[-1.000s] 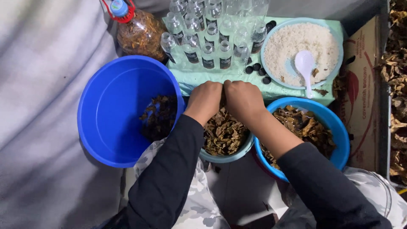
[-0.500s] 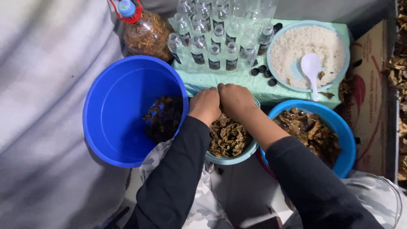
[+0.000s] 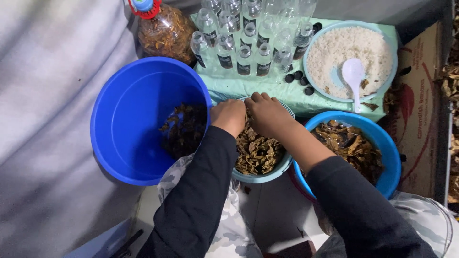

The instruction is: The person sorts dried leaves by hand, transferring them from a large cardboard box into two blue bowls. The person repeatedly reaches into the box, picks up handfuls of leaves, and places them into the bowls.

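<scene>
My left hand (image 3: pixel 229 115) and my right hand (image 3: pixel 268 114) are pressed together over a light blue bowl (image 3: pixel 267 176) of dry brown leaf pieces (image 3: pixel 258 152) on my lap. Both fists are curled with the fingers turned down. Whatever they pinch between them is hidden by the hands. To the left stands a big blue bucket (image 3: pixel 129 119) with a little brown leaf matter at its bottom. To the right sits a blue bowl (image 3: pixel 389 153) holding larger brown leaves.
A pale green table top (image 3: pixel 229 86) carries several small clear bottles (image 3: pixel 244 38), loose black caps (image 3: pixel 299 79) and a light blue bowl of white grains (image 3: pixel 334 48) with a white spoon (image 3: pixel 354 76). A big leaf-filled bottle (image 3: pixel 165 33) stands behind the bucket. A cardboard box (image 3: pixel 420 110) is at right.
The view has shifted slightly; both hands stay together over the middle bowl, working the leaf pieces with small finger movements.
</scene>
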